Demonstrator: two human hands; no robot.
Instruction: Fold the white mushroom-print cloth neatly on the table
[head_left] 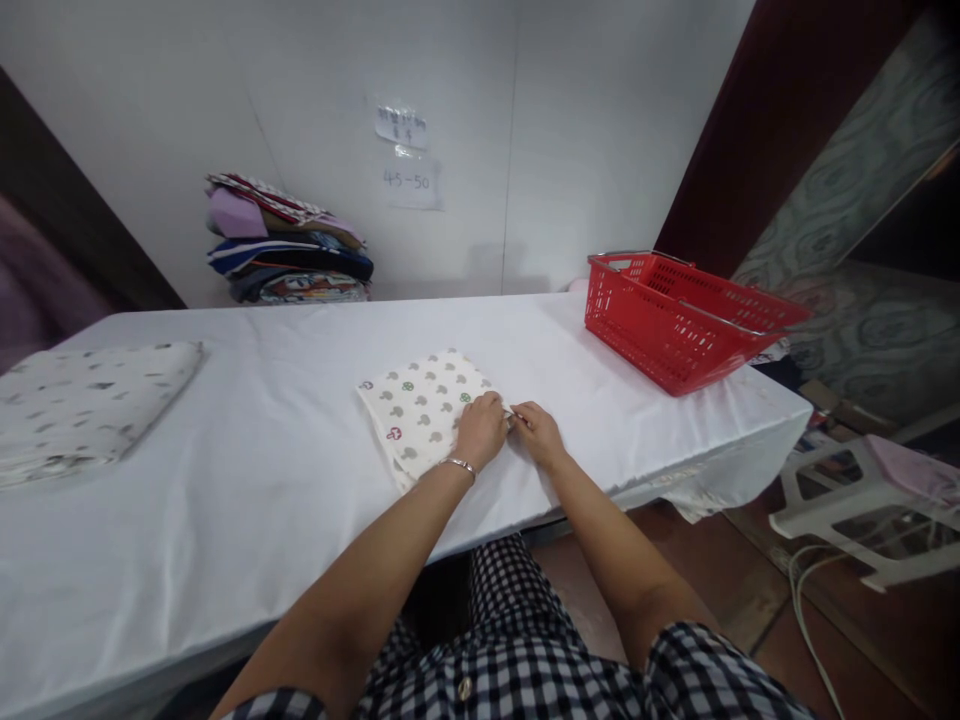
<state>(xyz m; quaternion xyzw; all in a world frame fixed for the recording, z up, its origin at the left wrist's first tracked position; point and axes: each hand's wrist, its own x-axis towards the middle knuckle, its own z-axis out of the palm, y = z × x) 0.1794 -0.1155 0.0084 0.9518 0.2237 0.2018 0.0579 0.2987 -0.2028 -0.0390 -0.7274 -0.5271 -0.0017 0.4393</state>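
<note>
The folded patterned cloth lies flat on the white-covered desk, near the front edge and a little right of centre; I see it as a small square, printed with grey and coloured shapes, its right edge under my hands. My left hand rests on that right edge with the fingers curled down onto the fabric, pressing it, I judge, so the fold holds flat; my right hand sits just beside it on the desk, its fingers pinched together at the cloth's corner, though I cannot tell whether they actually grip fabric. A bracelet circles the left wrist. Well apart to the far right a red basket stands at the desk's corner; to the left lies a larger folded spotted cloth; against the far wall sits a stack of folded fabrics, with paper labels above; nothing crowds the hands. A white stool stands on the floor, right.
</note>
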